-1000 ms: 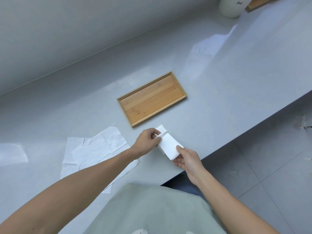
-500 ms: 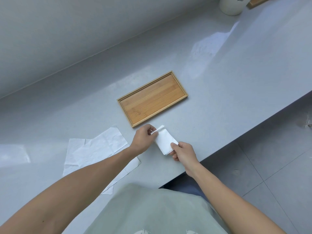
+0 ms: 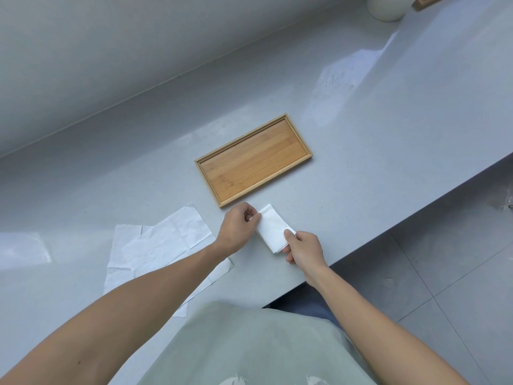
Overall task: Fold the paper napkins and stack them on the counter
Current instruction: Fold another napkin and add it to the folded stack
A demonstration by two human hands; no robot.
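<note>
A small white folded napkin (image 3: 273, 230) lies flat on the grey counter (image 3: 374, 140), just in front of the wooden tray. My left hand (image 3: 237, 230) pinches its far left corner. My right hand (image 3: 304, 245) pinches its near right corner. Both hands are closed on the same napkin. To the left, a loose pile of unfolded white napkins (image 3: 163, 245) is spread on the counter, partly hidden under my left forearm.
An empty bamboo tray (image 3: 254, 159) sits behind the folded napkin. A white cup (image 3: 387, 8) stands at the far right corner beside a wooden edge. The counter's front edge runs diagonally at right, with tiled floor (image 3: 444, 273) below.
The napkin's raised upper flap has been folded down, and the napkin has come down flat onto the counter. Both hands moved slightly toward the tray with it.
</note>
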